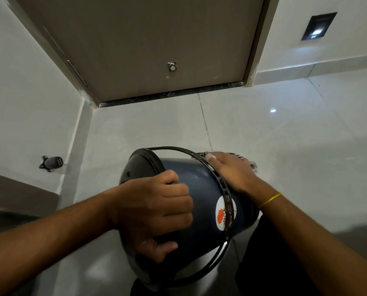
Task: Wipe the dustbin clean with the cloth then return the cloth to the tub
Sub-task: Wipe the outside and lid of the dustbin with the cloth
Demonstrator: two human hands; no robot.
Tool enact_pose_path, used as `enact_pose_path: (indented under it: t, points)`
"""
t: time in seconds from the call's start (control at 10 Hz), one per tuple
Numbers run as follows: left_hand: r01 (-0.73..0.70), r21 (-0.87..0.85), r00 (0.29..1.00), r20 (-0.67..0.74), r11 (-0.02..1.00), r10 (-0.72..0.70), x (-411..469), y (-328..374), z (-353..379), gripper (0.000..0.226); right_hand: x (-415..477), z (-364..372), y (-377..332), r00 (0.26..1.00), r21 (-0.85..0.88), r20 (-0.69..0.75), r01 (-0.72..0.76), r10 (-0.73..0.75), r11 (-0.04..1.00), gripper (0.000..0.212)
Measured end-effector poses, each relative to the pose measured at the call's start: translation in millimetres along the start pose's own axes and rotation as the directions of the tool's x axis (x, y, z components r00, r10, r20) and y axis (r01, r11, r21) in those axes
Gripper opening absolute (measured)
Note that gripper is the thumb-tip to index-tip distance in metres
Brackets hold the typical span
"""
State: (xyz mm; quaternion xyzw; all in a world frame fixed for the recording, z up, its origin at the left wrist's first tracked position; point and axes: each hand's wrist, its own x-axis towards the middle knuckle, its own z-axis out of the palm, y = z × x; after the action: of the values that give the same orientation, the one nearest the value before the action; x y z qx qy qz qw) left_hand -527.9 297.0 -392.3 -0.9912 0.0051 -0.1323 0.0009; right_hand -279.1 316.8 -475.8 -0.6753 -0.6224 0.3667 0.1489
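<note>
A dark blue dustbin (201, 189) lies tilted on its side in front of me, its black rim pointing away and to the left. It has a thin black wire handle and a white sticker with an orange flower. My left hand (156, 208) grips the bin's rim, fingers curled over the edge. My right hand (231, 169) lies flat on the bin's upper right side, pressing a cloth (252, 164) against it. Only a light, patterned edge of the cloth shows past the fingers. No tub is in view.
A closed grey door (148, 45) stands straight ahead, with a doorstop knob (172, 66) low on it. Glossy white floor tiles (263, 129) spread around the bin. On the left wall sits a black doorstop (51, 163); a small recessed light (318, 26) glows at the upper right.
</note>
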Motion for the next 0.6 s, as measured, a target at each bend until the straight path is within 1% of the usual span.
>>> enact_pose_path:
  t: [0.1,0.2,0.3,0.4,0.5,0.6]
  points:
    - [-0.007,-0.009,1.0,-0.001,1.0,0.007,0,-1,1,0.036,-26,15,-38,0.964,0.119,0.006,0.265,-0.268,0.957,0.043]
    - [0.002,0.007,1.0,-0.024,1.0,-0.001,-5,2,3,0.036,-40,30,-71,0.939,0.304,0.043,0.312,-0.34,0.9,0.047]
    - [0.009,0.04,0.995,-0.095,0.999,-0.005,-13,5,7,0.032,-37,33,-67,0.873,0.131,-0.084,0.487,-0.48,0.864,0.047]
    - [0.002,0.034,0.986,-0.168,0.999,0.004,-17,7,14,0.029,-45,33,-71,0.916,0.309,-0.084,0.399,-0.393,0.864,0.037]
    - [0.28,-0.01,0.879,-0.4,0.96,-0.26,-20,4,21,0.027,-52,26,-74,0.908,0.214,-0.104,0.418,-0.405,0.883,0.02]
    - [0.639,-0.328,0.46,-0.562,0.695,-0.688,-14,-7,24,0.021,-50,22,-77,0.848,-0.067,-0.14,0.507,-0.511,0.859,0.025]
